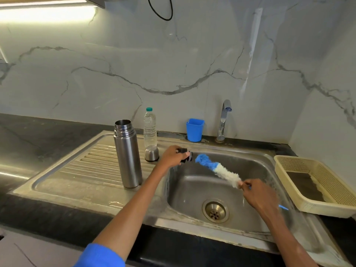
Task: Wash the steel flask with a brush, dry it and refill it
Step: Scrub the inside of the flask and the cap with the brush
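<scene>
Tall open-mouthed steel flask (127,154) stands upright on sink drainboard (77,170), approx. 9 o'clock of basin (194,191). L hand (172,156) grips small black stopper (186,155) over basin rim — fingers curled round it. R hand (255,193) pinches blue-and-white fluffy bottle brush (215,169) at handle; brush tip points toward stopper, approx. 10 o'clock. Steel cup lid (151,153) w/ clear plastic water bottle (150,128) behind, at 12 o'clock.

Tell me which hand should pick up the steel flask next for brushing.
Left, probably. The left hand is nearer the open steel flask standing on the drainboard, though its fingers grip a black stopper it must set down first. The right hand already holds the brush over the sink.
</scene>
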